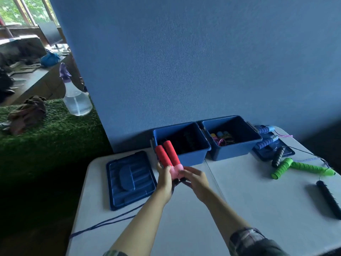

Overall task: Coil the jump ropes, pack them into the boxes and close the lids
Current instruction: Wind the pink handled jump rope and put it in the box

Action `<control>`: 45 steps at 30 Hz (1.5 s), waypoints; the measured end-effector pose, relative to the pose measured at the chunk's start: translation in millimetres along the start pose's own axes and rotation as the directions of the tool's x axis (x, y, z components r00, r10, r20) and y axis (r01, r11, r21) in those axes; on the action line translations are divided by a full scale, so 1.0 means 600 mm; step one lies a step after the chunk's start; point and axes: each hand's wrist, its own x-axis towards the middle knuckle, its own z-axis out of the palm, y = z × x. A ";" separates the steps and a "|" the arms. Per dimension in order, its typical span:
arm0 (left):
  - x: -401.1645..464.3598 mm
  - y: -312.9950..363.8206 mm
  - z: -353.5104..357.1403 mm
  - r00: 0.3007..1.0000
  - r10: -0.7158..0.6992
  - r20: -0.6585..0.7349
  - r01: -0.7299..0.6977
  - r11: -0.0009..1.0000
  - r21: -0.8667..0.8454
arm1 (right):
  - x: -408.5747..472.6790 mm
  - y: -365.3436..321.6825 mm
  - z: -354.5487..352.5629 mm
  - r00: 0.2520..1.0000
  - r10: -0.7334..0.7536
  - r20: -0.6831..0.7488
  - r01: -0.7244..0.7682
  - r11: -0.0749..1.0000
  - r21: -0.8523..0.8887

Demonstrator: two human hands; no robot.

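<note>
My left hand point(164, 179) grips the pink ends of two red jump-rope handles point(168, 153), held side by side and pointing up toward the boxes. My right hand point(195, 179) pinches the dark cord just below the handles. That cord point(103, 223) trails left across the white table point(239, 209) and over its edge. Two open blue boxes stand at the back: the left box point(195, 154) holds dark ropes, the right box point(232, 151) holds colourful ropes. One blue lid point(129, 180) lies flat left of my hands.
A second lid point(273, 150) lies right of the boxes under blue handles point(265, 142). Green handles point(295, 167) and black handles point(328, 198) lie at the table's right. A spray bottle point(76, 97) and a cloth sit on artificial grass at left. A blue wall stands behind.
</note>
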 end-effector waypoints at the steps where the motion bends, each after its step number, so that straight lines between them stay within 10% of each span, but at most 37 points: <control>1: -0.002 0.001 0.000 1.000 -0.010 0.000 0.010 1.000 -0.016 | -0.002 0.001 0.001 0.999 0.027 0.027 -0.027 1.000 0.011; 30: -0.009 0.023 0.008 0.982 -0.174 0.071 0.182 0.974 -0.131 | 0.004 -0.006 0.007 0.995 -0.002 0.099 -0.015 0.986 0.165; 34: 0.011 0.005 0.004 0.980 -0.198 0.034 0.199 0.979 -0.039 | 0.009 -0.011 -0.010 0.995 0.019 0.094 -0.030 0.992 0.123; 36: 0.002 0.027 0.007 0.986 0.015 -0.168 0.022 0.977 0.214 | 0.013 -0.018 -0.022 0.992 0.041 0.122 -0.047 0.998 0.043; 38: 0.012 0.036 -0.006 0.930 0.351 -0.112 -0.211 0.757 0.619 | 0.013 -0.031 -0.036 0.984 0.077 0.162 -0.072 0.997 -0.039; 40: 0.024 0.045 -0.025 0.850 0.472 0.231 -0.434 0.382 0.816 | 0.013 -0.045 -0.049 0.971 0.103 0.218 -0.078 0.990 -0.117; 43: 0.038 0.063 -0.056 0.687 0.262 0.678 -0.644 -0.212 0.735 | 0.013 -0.069 -0.065 0.955 0.126 0.268 -0.082 0.982 -0.171; 45: 0.045 0.078 -0.066 0.600 0.142 0.788 -0.678 -0.432 0.594 | 0.017 -0.084 -0.078 0.950 0.163 0.267 -0.107 0.971 -0.212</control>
